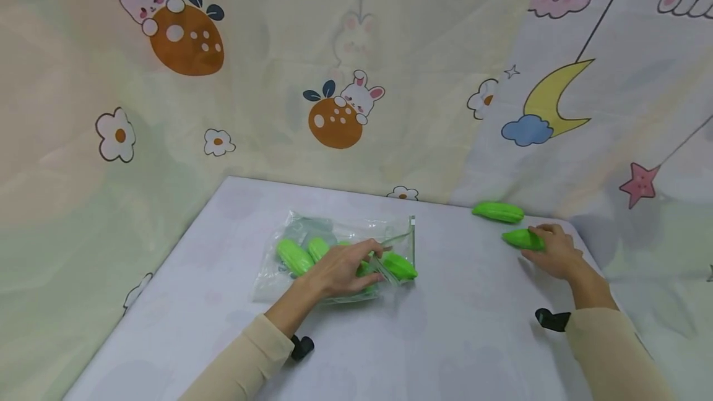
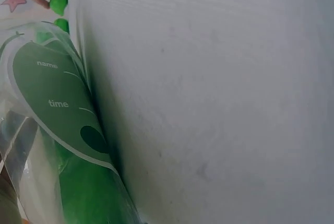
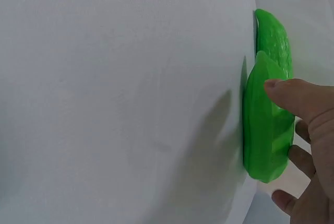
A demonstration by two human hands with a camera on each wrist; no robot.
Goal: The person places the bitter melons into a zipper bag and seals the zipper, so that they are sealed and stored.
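Holding clear bag (image 1: 314, 229) at L w/ L hand (image 1: 342, 268) – grasping green ridged pc (image 1: 523, 239) at R w/ R hand (image 1: 557, 252).
From L: lying flat-ish on white table (image 1: 457, 327), w/ several bagged green pcs (image 1: 295, 257) seen thru plastic & a green label (image 2: 52, 88) marked "name" & "time" in L-wrist view. Gripping bag's mouth w/ L fingers, index above & thumb below; just R of them, at the opening, an end pc (image 1: 400, 265). Farther R, well apart from bag & near table's back edge, a loose pc (image 1: 497, 211). Just nearer & slightly R, the grasped pc – pinched btwn R thumb (image 3: 295, 98) on one side & R fingers (image 3: 301, 160) on the other. Behind it all, bunny-print cloth (image 1: 267, 67).
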